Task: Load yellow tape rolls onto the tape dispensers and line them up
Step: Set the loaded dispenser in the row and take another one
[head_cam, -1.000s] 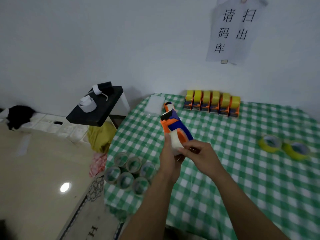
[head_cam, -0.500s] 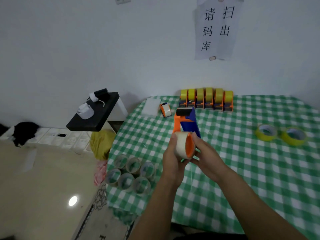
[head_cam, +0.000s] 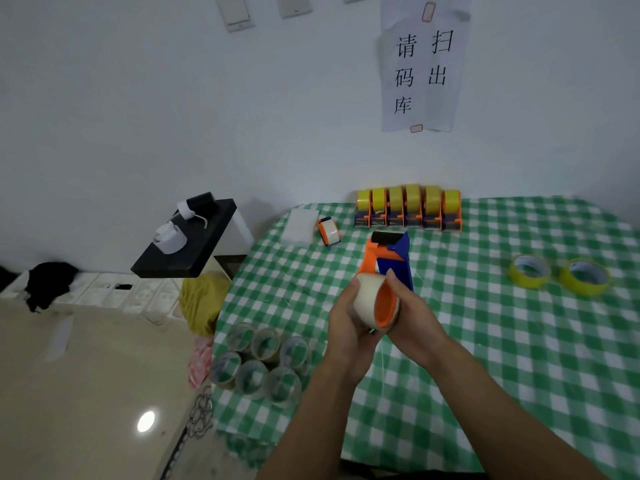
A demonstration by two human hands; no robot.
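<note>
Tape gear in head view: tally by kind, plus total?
Dispensers loaded with yellow tape, back row: 6
Loose yellow rolls: 2
Pale rolls, front left: 6
Small orange dispenser lying by the white pad: 1
Blue-and-orange dispenser gripped by left hand and right hand: 1
Total: 16

Paper sign (head_cam: 422, 64) on white wall (head_cam: 173, 98), black side table (head_cam: 194, 252), yellow cloth (head_cam: 201, 303) beneath, green checked tablecloth (head_cam: 485, 341)

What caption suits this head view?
Left hand and right hand grip a tape dispenser above the checked tablecloth; six loaded dispensers stand in a row, two yellow rolls wait.
</note>
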